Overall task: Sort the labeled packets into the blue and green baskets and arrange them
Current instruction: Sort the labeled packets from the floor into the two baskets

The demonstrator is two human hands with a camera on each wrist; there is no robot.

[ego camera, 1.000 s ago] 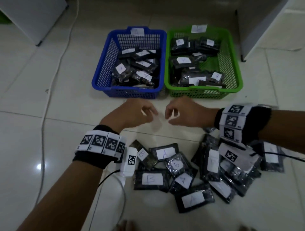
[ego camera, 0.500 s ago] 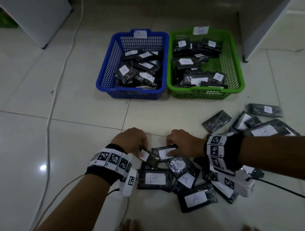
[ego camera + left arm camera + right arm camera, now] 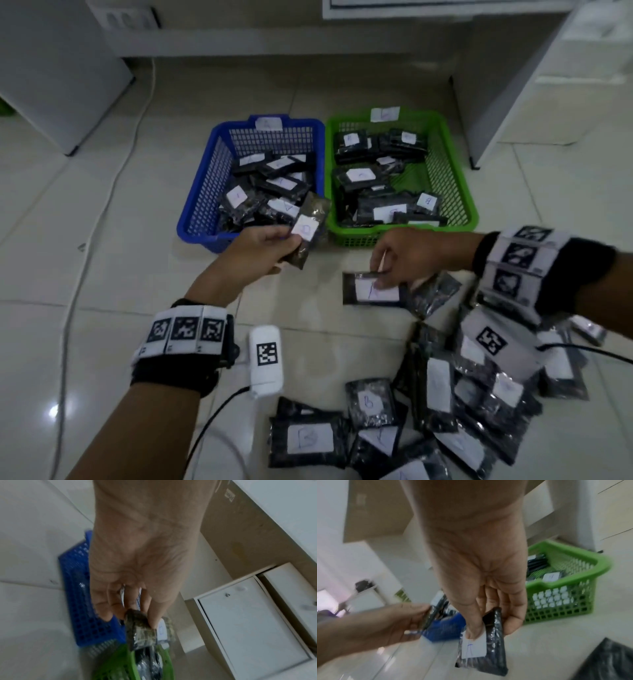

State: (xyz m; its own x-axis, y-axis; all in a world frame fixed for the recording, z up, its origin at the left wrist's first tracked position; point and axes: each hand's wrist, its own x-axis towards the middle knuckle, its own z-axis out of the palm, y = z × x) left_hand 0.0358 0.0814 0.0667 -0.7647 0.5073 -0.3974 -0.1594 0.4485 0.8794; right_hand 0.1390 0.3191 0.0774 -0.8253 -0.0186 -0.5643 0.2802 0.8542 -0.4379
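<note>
Our left hand (image 3: 260, 250) pinches a dark plastic packet with a white "B" label (image 3: 310, 228), tilted over the front corner of the blue mesh basket (image 3: 202, 205). Our right hand (image 3: 407, 257) pinches a second dark packet, label unclear (image 3: 371, 291), above the floor. The green mesh basket (image 3: 455, 192) touches the blue. Loose labeled packets (image 3: 445, 394) lie near us.

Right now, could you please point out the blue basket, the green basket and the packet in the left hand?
Blue basket (image 3: 200, 192), head view, on its left mesh wall.
Green basket (image 3: 455, 178), head view, on its right mesh wall.
Packet in the left hand (image 3: 306, 229), head view, on its white label.
</note>
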